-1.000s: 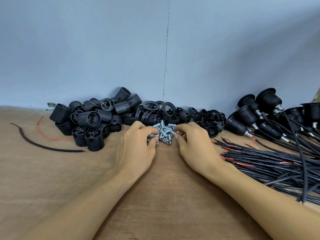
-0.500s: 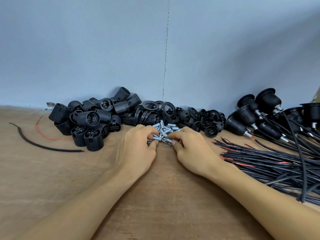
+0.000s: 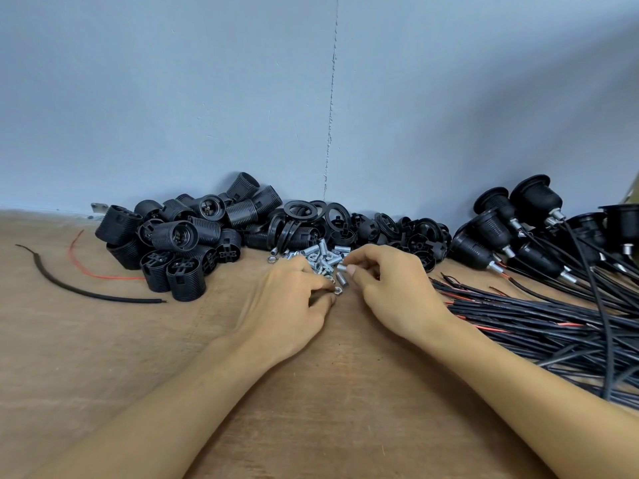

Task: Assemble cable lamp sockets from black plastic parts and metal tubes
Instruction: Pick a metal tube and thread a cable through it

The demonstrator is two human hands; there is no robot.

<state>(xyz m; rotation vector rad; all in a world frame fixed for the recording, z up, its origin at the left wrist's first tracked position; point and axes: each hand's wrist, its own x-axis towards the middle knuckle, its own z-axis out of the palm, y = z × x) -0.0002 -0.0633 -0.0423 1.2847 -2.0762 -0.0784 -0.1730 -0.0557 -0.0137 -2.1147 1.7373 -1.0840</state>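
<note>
Bench layout: parts lie loose in heaps on a wooden table (image 3: 103, 375), all pushed back against a blue-grey wall (image 3: 207, 98).

- Far left: heap of black threaded socket bodies (image 3: 179, 243), some upright, some on their sides.
- Centre back: black rings (image 3: 304, 212) leaning on one another, then a heap of small black caps (image 3: 408, 233) to their right.
- Centre front: small heap of metal tubes (image 3: 321, 254) mixed with nuts, touching the front edge of the rings.
- Far right: finished sockets (image 3: 501, 233), each with a tube and lead at its narrow end, lying on their sides.
- Right front: bundle of black cables (image 3: 553, 323) with red cores showing, running off the right edge.
- Left front: one loose black wire (image 3: 86, 292) and one thin red wire (image 3: 93, 271), well apart from the hands.

Position of work: the tube heap sits just beyond both sets of fingertips, between the two hands. Its near edge is partly hidden under the left knuckles.

Left hand (image 3: 287, 305): palm down, wrist on the table, fingers curled. Thumb and forefinger tips meet on a small nut (image 3: 338, 290) at the near edge of the heap. Cannot tell whether the nut is lifted or lying on the wood.

Right hand (image 3: 397, 292): palm down and turned inward, fingers curled. Thumb and forefinger pinch one short tube (image 3: 341, 267), held roughly upright just beside the heap. A second short tube lies directly below it on the table, near the nut.

Both forearms are bare and angle inward from the lower corners, so the hands are close but not touching.
</note>
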